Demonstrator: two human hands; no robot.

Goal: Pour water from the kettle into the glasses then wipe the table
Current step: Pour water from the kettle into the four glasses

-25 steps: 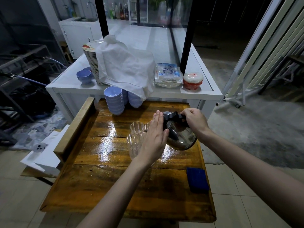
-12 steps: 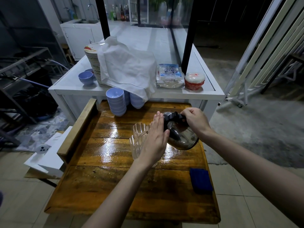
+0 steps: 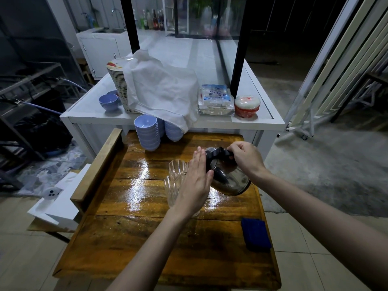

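Kettle: the steel kettle [image 3: 228,175] is over the right middle of the wooden worktop [image 3: 147,238], tilted toward the glasses; its spout is hidden behind the left hand.
Right hand: the right hand [image 3: 244,158] has its fingers curled round the kettle's black handle, gripping it from above.
Left hand: the left hand [image 3: 196,185] is flat, fingers straight and together, laid against the kettle's left side.
Glasses: the far glass [image 3: 177,169] and the near glass [image 3: 171,192] stand upright, touching, just left of the left hand.
Wet patch: glossy sheen across the middle boards.
Left edge: a raised wooden rail [image 3: 98,164] runs along it.
Far edge: it butts against the white worktop [image 3: 94,114]; blue bowl stacks [image 3: 147,133] stand there.
Right edge: a blue cloth [image 3: 255,234] lies close to it, well apart from the kettle.
Open room: the widest bare wood lies between the glasses and the near edge.
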